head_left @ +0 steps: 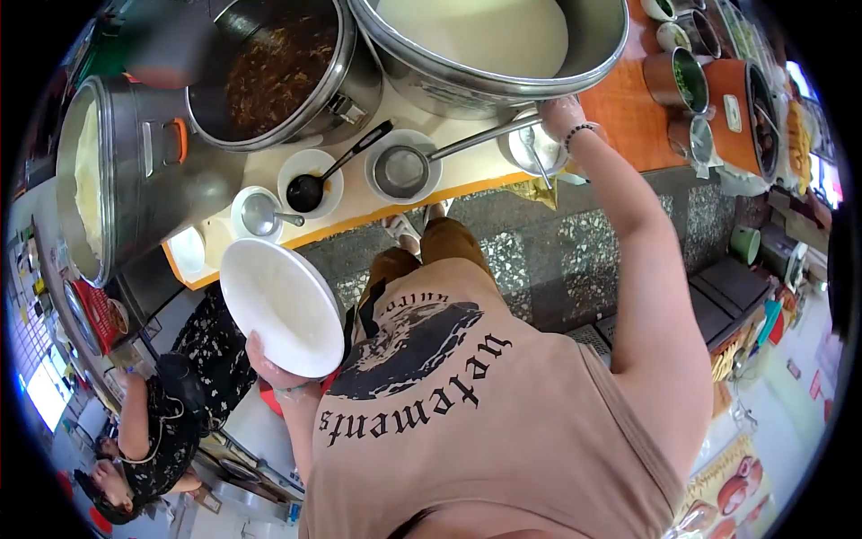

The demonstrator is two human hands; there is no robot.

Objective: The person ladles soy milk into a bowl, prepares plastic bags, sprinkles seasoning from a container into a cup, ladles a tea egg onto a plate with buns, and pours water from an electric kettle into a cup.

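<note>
My left hand (262, 361) grips a white bowl (283, 305) by its lower edge, with the bowl tilted and its inside facing up. My right hand (563, 117) is closed at the end of the long handle of a metal ladle (401, 172). The ladle's round head rests in a white bowl (380, 184) on the counter. Left of it, a black ladle (306, 190) lies in another white bowl (333, 172). Just below my right hand stands a container (521, 148) with a metal spoon (539, 157) in it.
Large steel pots line the counter (278, 166): one with white liquid (476, 31), one with brown soup (278, 72), and a tall one (157, 171) at left. A small ladle (260, 214) sits in a bowl. Green garnish (690, 81) fills a steel container. Another person (162, 422) stands at lower left.
</note>
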